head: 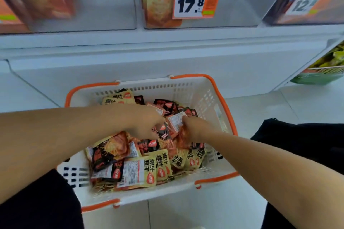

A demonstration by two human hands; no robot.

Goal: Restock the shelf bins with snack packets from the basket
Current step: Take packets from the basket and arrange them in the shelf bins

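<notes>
Where both hands reach: inside the white plastic basket with orange handles (214, 96), on the floor below the shelf.
Left hand (143, 122): grip curled among small yellow and black snack packets (149, 169).
Right hand (193, 126): grip pinching an orange-backed packet (176, 120).
Clear plastic shelf bin (232, 22): above, nearly empty.

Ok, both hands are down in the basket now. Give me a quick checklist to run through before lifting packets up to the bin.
1. Both hands inside the basket: ok, left hand and right hand are among the snack packets.
2. Right hand has a packet: ok, its fingers hold an orange packet.
3. Left hand has a packet: cannot tell, its fingers are curled into the pile.
4. Target bin has room: ok, the clear bin with the 17.8 price tag holds few packets.
5. Packets match the bin: ok for the yellow ones; the black ones look different.
</notes>
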